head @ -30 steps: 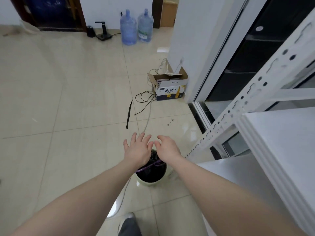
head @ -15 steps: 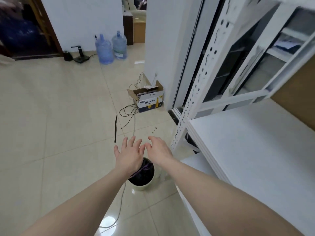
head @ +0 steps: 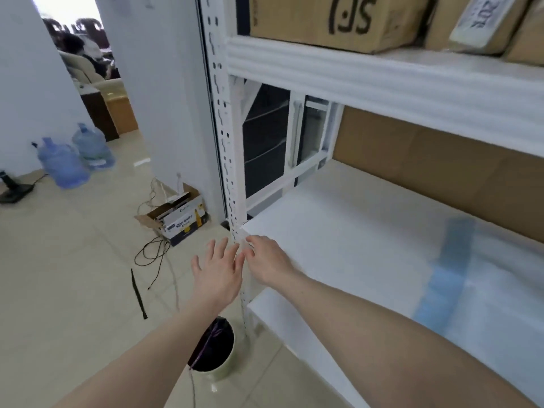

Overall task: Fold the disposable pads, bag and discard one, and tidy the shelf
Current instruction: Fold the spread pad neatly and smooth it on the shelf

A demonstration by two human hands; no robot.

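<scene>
left hand (head: pixel 216 273): fingers spread, empty | right hand (head: pixel 266 259): relaxed, empty, just beside

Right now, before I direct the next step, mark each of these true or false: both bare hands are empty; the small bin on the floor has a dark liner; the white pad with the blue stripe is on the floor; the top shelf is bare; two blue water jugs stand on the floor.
1. Both hands are empty. True: the left hand and right hand hold nothing, fingers relaxed.
2. The small round bin has a dark liner. True.
3. The white pad with a blue stripe is on the floor. False: it lies on the white middle shelf.
4. The top shelf is bare. False: a brown cardboard box sits there.
5. Two blue water jugs stand on the floor. True.
</scene>
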